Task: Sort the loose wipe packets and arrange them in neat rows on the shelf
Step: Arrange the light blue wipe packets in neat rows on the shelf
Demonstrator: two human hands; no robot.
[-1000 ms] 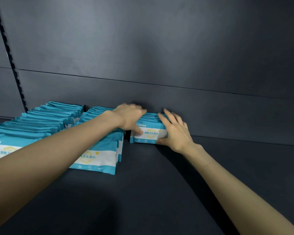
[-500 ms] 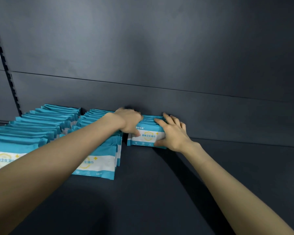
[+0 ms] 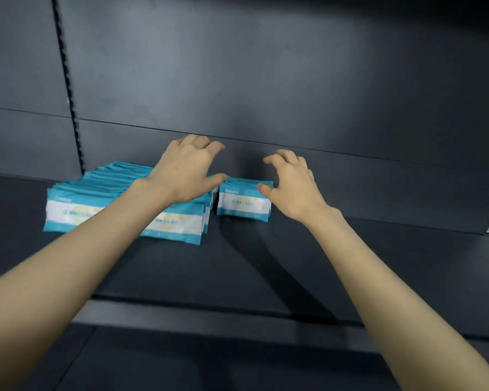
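Head view looks down on a dark shelf [image 3: 266, 263] where blue-and-white wipe packets stand filed front to back, reaching toward the back wall [image 3: 266, 80]. A long block of packets [image 3: 82, 210] fills the left side. Just to its right, across a narrow gap, a short row [image 3: 243, 206] stands at the far end of the shelf.

The left hand [image 3: 187, 173] hovers above that gap, its fingers [image 3: 215, 145] spread and loosely bent, holding nothing. The right hand [image 3: 292, 187] hangs over the short row's right end, equally loose and empty. Its thumb lies at the front packet's top edge; whether it touches cannot be told.

The step in hand appears to be squaring up the short row. No loose packets show, so the next move probably calls for fetching more from out of view and adding them at that row's near end, faces aligned.
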